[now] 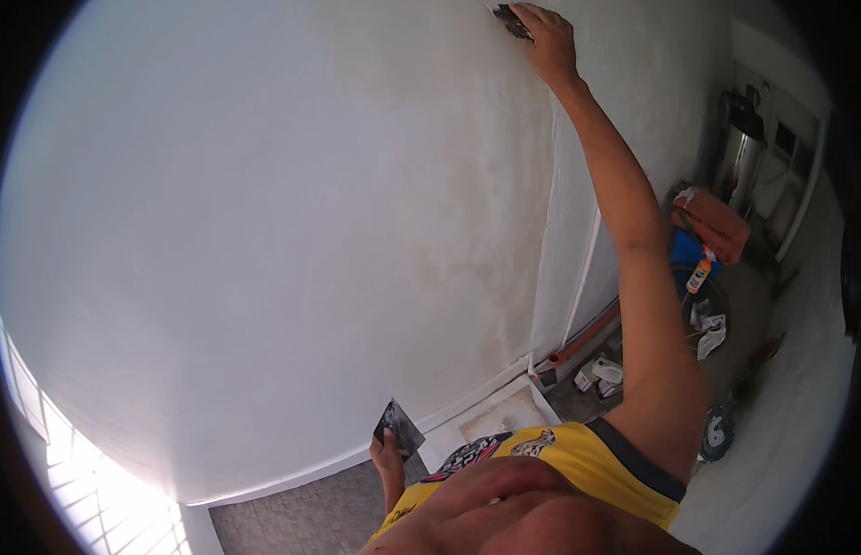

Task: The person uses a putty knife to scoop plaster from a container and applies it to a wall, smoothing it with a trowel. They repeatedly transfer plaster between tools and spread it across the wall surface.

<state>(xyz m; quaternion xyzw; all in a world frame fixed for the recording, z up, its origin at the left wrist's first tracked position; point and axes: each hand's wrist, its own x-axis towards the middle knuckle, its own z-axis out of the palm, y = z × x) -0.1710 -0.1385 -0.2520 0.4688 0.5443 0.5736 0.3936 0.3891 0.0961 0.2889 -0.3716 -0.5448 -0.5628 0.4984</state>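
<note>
In the head camera's wide, rounded view, a person works at a tall white wall that fills most of the left and centre. The right arm stretches up to the top edge, where the right hand grasps a dark scraper, fingers curled over it. The scraper is up against or just off the wall; which of the two cannot be told.

Low in the centre, the left hand grasps a flat, dark square plate near its lower corner, with the thumb lying across its face. The plate is tilted, one corner pointing up, in front of the wall's foot. A blotchy beige patch runs down the wall, left of the raised arm.

The person wears a yellow sleeveless top with dark trim. Right of the arm are an orange spray bottle and a reddish-brown bundle. Grey paving lies below, and bright light comes through a grid at lower left.
</note>
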